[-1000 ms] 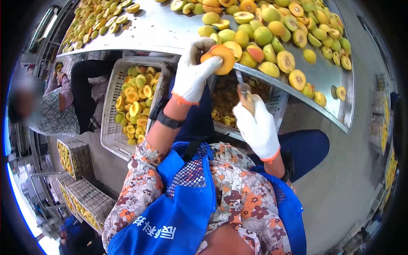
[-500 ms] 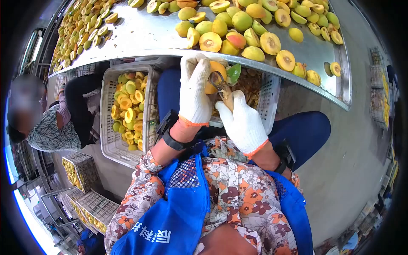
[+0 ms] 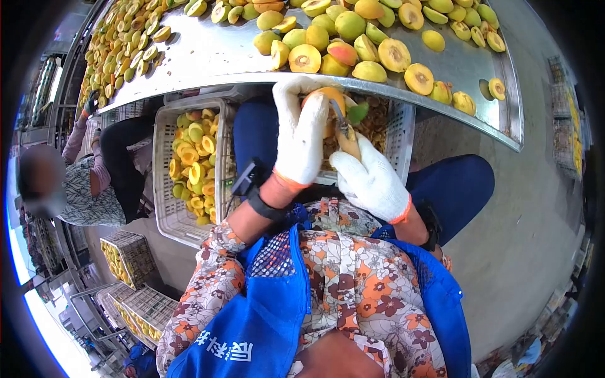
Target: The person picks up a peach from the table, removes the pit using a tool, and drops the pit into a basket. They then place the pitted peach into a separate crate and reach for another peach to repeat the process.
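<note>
In the head view, my left hand (image 3: 302,135), in a white knit glove, closes around a yellow-orange peach half (image 3: 329,96) just below the table's front edge. My right hand (image 3: 373,179), gloved the same way, grips a pitting knife by its wooden handle (image 3: 348,143). Its curved metal blade (image 3: 338,112) reaches up against the peach; how deep it sits cannot be seen. A green leaf (image 3: 358,113) shows just right of the blade. Beneath my hands, a white crate (image 3: 401,135) holds brown pits or scraps.
A metal table (image 3: 214,53) bears many halved peaches (image 3: 394,55); its raised edge runs just beyond my hands. Left of my knees stands a white crate (image 3: 165,217) of pitted halves (image 3: 196,170). Another person (image 3: 91,189) sits farther left, near more filled crates (image 3: 129,258).
Both hands have shifted slightly right, and the peach and blade have turned a little. The blade now lies over the fruit's right side. The other person's hand has come up to the table edge.
</note>
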Demonstrator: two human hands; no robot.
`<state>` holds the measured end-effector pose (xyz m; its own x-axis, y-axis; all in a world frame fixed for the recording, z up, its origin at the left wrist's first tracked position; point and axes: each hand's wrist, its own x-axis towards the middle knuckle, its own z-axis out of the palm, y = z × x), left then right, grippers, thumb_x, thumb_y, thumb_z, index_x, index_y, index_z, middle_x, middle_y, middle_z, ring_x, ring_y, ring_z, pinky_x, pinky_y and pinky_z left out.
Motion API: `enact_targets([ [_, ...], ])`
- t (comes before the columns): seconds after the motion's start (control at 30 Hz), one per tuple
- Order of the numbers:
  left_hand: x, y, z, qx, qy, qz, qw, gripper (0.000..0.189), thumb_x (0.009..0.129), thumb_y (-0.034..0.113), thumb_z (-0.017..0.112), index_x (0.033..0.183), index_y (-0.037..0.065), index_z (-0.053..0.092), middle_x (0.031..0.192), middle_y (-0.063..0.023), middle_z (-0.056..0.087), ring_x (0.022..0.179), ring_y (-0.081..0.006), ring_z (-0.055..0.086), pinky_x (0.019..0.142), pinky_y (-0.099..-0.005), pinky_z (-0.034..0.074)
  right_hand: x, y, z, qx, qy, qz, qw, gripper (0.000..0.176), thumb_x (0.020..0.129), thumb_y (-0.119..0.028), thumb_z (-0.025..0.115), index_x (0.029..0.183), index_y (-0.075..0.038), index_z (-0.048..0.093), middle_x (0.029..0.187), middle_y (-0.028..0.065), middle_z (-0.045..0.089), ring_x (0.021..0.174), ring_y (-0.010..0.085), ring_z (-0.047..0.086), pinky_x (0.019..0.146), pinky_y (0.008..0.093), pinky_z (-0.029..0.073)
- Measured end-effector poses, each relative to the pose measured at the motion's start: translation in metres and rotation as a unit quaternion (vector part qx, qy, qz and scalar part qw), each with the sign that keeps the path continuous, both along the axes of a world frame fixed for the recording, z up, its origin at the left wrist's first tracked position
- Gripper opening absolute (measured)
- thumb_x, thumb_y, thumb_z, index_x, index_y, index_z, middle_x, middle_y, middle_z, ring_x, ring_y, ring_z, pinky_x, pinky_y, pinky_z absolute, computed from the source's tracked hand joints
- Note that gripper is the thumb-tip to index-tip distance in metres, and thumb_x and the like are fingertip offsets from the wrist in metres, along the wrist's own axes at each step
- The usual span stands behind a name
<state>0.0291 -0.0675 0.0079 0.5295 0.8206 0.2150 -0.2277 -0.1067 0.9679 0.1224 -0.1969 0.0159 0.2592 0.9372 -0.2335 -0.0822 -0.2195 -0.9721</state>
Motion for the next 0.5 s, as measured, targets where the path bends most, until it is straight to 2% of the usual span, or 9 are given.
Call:
enact_targets([
  [0.07,-0.004,0.012,0.012,-0.081,0.019,-0.081,0.993,0.029,0.105,0.023,0.048,0.128,0.005,0.044,0.118,-0.0189,0.062,0.103,-0.0240,0.065,0.091,-0.0370,0.054,0.004,-0.001,-0.001,0.104,-0.255,-0.031,0.961,0.041,0.096,-0.029,0.067,0.120,0.003,0.054,0.090,0.0305,0.067,0.093,0.0495,0.067,0.070,0.0483,0.053],
  [0.1,-0.003,0.017,0.014,-0.124,-0.015,-0.144,0.982,0.035,0.105,0.029,0.048,0.131,0.006,0.046,0.119,-0.0195,0.064,0.101,-0.0236,0.066,0.088,-0.0372,0.055,0.002,-0.001,-0.003,0.102,-0.251,-0.033,0.962,0.041,0.096,-0.029,0.067,0.120,0.003,0.054,0.090,0.0305,0.067,0.093,0.0495,0.067,0.070,0.0483,0.053],
  [0.13,-0.003,0.020,0.017,-0.187,-0.053,-0.190,0.962,0.034,0.107,0.032,0.046,0.126,0.004,0.052,0.113,-0.0182,0.067,0.095,-0.0216,0.066,0.084,-0.0351,0.056,0.000,0.001,-0.004,0.070,-0.246,-0.041,0.966,0.041,0.097,-0.028,0.066,0.119,0.003,0.053,0.089,0.0313,0.066,0.091,0.0498,0.067,0.069,0.0489,0.053],
  [0.2,-0.003,0.021,0.012,-0.116,0.023,-0.156,0.981,0.027,0.108,0.025,0.046,0.120,0.003,0.058,0.105,-0.0122,0.068,0.093,-0.0158,0.065,0.085,-0.0303,0.053,-0.003,0.005,-0.005,0.006,-0.239,-0.048,0.970,0.041,0.097,-0.028,0.066,0.118,0.003,0.052,0.085,0.0329,0.066,0.087,0.0503,0.067,0.067,0.0501,0.054],
  [0.27,0.001,0.014,0.009,-0.112,0.016,-0.122,0.986,0.028,0.109,0.025,0.045,0.119,0.004,0.059,0.104,-0.0117,0.068,0.091,-0.0152,0.065,0.084,-0.0296,0.053,-0.005,0.005,-0.003,-0.010,-0.242,-0.048,0.969,0.042,0.097,-0.029,0.065,0.118,0.005,0.052,0.084,0.0338,0.066,0.085,0.0498,0.067,0.065,0.0503,0.054],
  [0.4,0.000,-0.003,0.006,-0.073,0.008,-0.052,0.996,0.028,0.109,0.024,0.044,0.118,0.004,0.059,0.103,-0.0091,0.066,0.089,-0.0142,0.064,0.082,-0.0287,0.052,-0.010,-0.001,-0.009,-0.003,-0.145,-0.040,0.989,0.044,0.097,-0.029,0.065,0.123,0.004,0.052,0.083,0.0325,0.065,0.084,0.0501,0.067,0.064,0.0487,0.054],
  [0.43,-0.002,-0.004,0.006,-0.011,0.064,-0.023,0.998,0.027,0.109,0.022,0.043,0.119,0.003,0.059,0.107,-0.0077,0.065,0.092,-0.0135,0.062,0.083,-0.0283,0.051,-0.011,-0.003,-0.010,0.000,-0.135,-0.027,0.991,0.043,0.098,-0.028,0.065,0.123,0.004,0.052,0.083,0.0303,0.066,0.081,0.0463,0.069,0.063,0.0466,0.054],
  [0.47,-0.001,-0.006,0.005,-0.010,0.064,-0.023,0.998,0.027,0.109,0.022,0.043,0.119,0.003,0.059,0.107,-0.0077,0.065,0.092,-0.0135,0.062,0.083,-0.0283,0.051,-0.010,-0.004,-0.010,0.005,-0.125,-0.015,0.992,0.043,0.098,-0.028,0.065,0.124,0.003,0.052,0.082,0.0281,0.068,0.078,0.0425,0.071,0.062,0.0444,0.054],
  [0.5,0.001,-0.008,0.003,0.054,0.073,-0.005,0.996,0.027,0.109,0.021,0.043,0.119,0.003,0.059,0.108,-0.0075,0.064,0.093,-0.0132,0.061,0.083,-0.0279,0.050,-0.009,-0.006,-0.011,0.005,-0.126,-0.016,0.992,0.043,0.098,-0.028,0.065,0.124,0.003,0.052,0.082,0.0281,0.068,0.078,0.0425,0.071,0.062,0.0444,0.054],
])
